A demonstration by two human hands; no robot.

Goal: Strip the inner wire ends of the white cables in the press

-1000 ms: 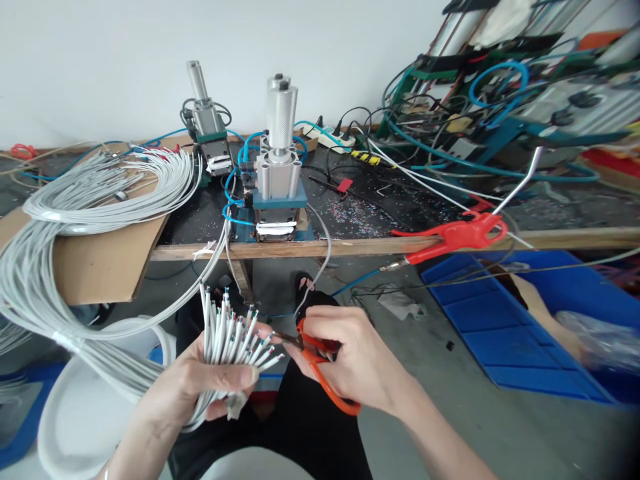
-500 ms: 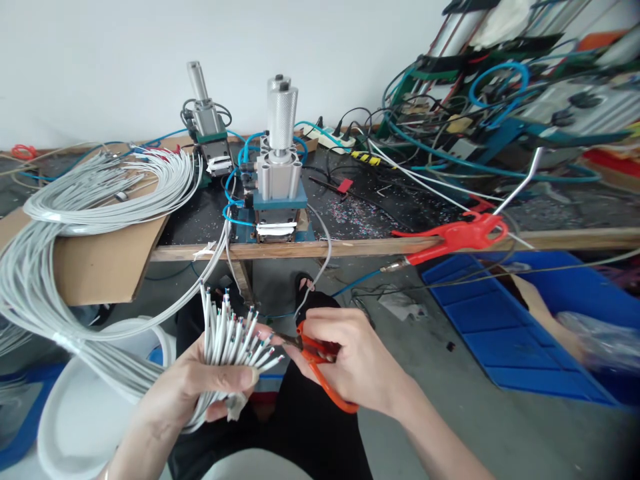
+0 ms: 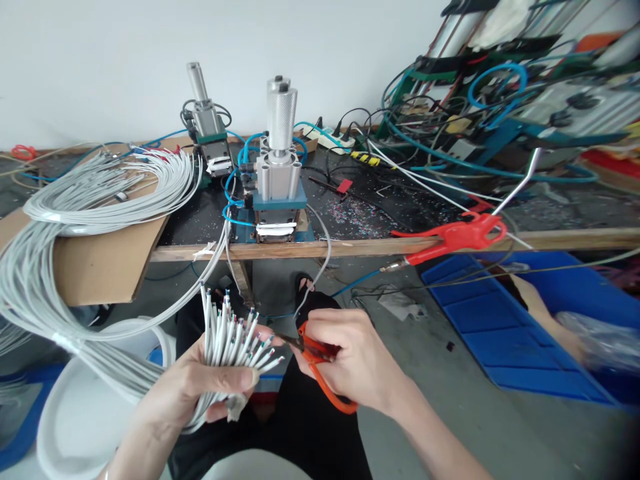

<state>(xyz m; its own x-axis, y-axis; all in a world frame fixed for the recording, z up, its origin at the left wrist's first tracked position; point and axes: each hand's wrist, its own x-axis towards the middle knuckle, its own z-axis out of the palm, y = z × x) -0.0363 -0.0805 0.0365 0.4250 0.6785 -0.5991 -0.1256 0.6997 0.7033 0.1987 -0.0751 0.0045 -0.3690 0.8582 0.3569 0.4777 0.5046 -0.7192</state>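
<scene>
My left hand (image 3: 200, 383) grips a bundle of white cables (image 3: 227, 337) with their stripped ends fanned upward. The cables loop away to the left over a cardboard sheet (image 3: 100, 257). Orange-handled scissors (image 3: 315, 363) sit in my right hand (image 3: 350, 360), their blade tips touching the rightmost cable ends. Both hands are low in the view, in front of the wooden bench edge (image 3: 350, 247).
Two pneumatic press machines (image 3: 277, 167) (image 3: 207, 127) stand on the bench with blue air hoses. A red air gun (image 3: 455, 237) lies on the bench edge at right. A blue crate (image 3: 525, 313) sits on the floor, a white bucket (image 3: 100, 400) at lower left, tangled hoses at back right.
The right hand and scissors have shifted very slightly; the left hand and cable bundle stay as they were.
</scene>
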